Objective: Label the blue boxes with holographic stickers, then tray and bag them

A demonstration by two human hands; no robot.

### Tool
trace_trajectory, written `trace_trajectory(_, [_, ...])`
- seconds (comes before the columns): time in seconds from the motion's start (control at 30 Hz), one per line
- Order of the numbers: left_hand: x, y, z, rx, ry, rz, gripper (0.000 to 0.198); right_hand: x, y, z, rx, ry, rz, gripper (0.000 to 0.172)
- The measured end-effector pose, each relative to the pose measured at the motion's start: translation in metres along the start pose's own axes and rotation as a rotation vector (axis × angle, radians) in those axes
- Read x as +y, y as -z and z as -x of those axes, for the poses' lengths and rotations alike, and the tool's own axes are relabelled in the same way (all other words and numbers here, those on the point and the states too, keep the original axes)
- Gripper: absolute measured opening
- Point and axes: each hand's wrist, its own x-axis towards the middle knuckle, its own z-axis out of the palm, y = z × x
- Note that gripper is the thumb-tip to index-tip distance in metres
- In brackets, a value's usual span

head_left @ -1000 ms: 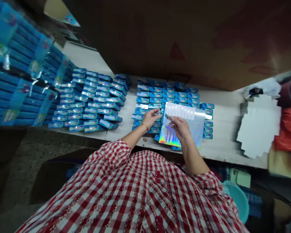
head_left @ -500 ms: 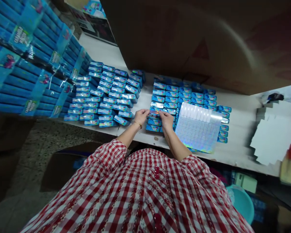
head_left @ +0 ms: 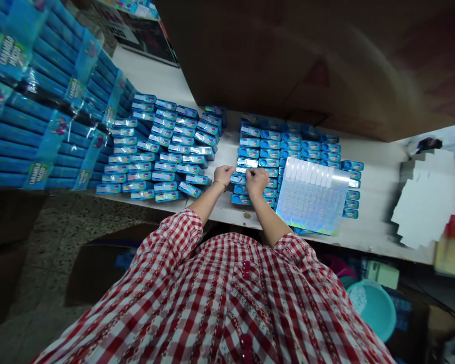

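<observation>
My left hand [head_left: 223, 175], with a thin bracelet at the wrist, has its fingers closed at the left end of a small blue box [head_left: 237, 179] in the right-hand group. My right hand [head_left: 257, 182] is curled over the same row, thumb and fingertips pressed together by that box. Whatever either hand pinches is too small or hidden to make out. Just right of my right hand, a shiny holographic sticker sheet [head_left: 313, 202] lies across the rows of blue boxes [head_left: 270, 144]. Its upper strip shows several pale peeled places.
Left of my hands stand more rows of blue boxes [head_left: 170, 146], with wrapped blue packs [head_left: 41, 116] stacked beyond. A large cardboard carton [head_left: 288, 60] looms behind. White card pieces [head_left: 428, 197] are stacked on the right of the white table [head_left: 379, 222]. A turquoise basin [head_left: 379, 313] sits below.
Both hands held a shiny strip between them above a box; now the hands have parted slightly, the strip no longer shows between them, and the right fingers are more curled. The view has shifted slightly.
</observation>
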Motion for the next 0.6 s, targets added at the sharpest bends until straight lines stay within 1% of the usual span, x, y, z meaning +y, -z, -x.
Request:
trace_trajectory(0.13, [-0.003, -0.001, 0.000, 0.025, 0.034, 0.015, 0.021, 0.006, 0.004, 0.000, 0.023, 0.081, 0.087, 0.025])
trace_trajectory(0.2, [-0.002, 0.002, 0.003, 0.042, -0.016, -0.048, 0.023, 0.011, 0.009, 0.002, 0.010, 0.171, 0.166, 0.028])
trace_trajectory(0.23, [-0.002, 0.004, 0.005, 0.034, -0.070, -0.095, 0.026, 0.013, 0.012, 0.004, -0.022, 0.240, 0.225, 0.031])
trace_trajectory(0.3, [0.001, 0.009, 0.009, -0.031, -0.178, -0.202, 0.034, 0.015, 0.018, 0.006, -0.115, 0.395, 0.362, 0.037])
trace_trajectory(0.37, [0.005, 0.014, 0.012, -0.102, -0.221, -0.308, 0.037, 0.015, 0.022, 0.009, -0.197, 0.519, 0.465, 0.043])
trace_trajectory(0.4, [0.007, 0.016, 0.014, -0.107, -0.222, -0.351, 0.037, 0.015, 0.025, 0.009, -0.222, 0.551, 0.491, 0.044])
trace_trajectory(0.47, [0.014, 0.016, 0.017, -0.037, -0.251, -0.405, 0.037, 0.020, 0.032, 0.010, -0.225, 0.555, 0.477, 0.043])
trace_trajectory(0.5, [0.019, 0.013, 0.020, 0.013, -0.296, -0.413, 0.037, 0.026, 0.037, 0.009, -0.201, 0.534, 0.443, 0.043])
trace_trajectory(0.53, [0.024, 0.008, 0.024, 0.045, -0.357, -0.413, 0.036, 0.036, 0.045, 0.008, -0.157, 0.500, 0.396, 0.042])
trace_trajectory(0.57, [0.030, 0.000, 0.028, 0.053, -0.429, -0.411, 0.034, 0.050, 0.054, 0.007, -0.096, 0.457, 0.344, 0.041])
trace_trajectory(0.6, [0.037, -0.010, 0.034, 0.031, -0.502, -0.411, 0.033, 0.067, 0.067, 0.005, -0.019, 0.409, 0.290, 0.040])
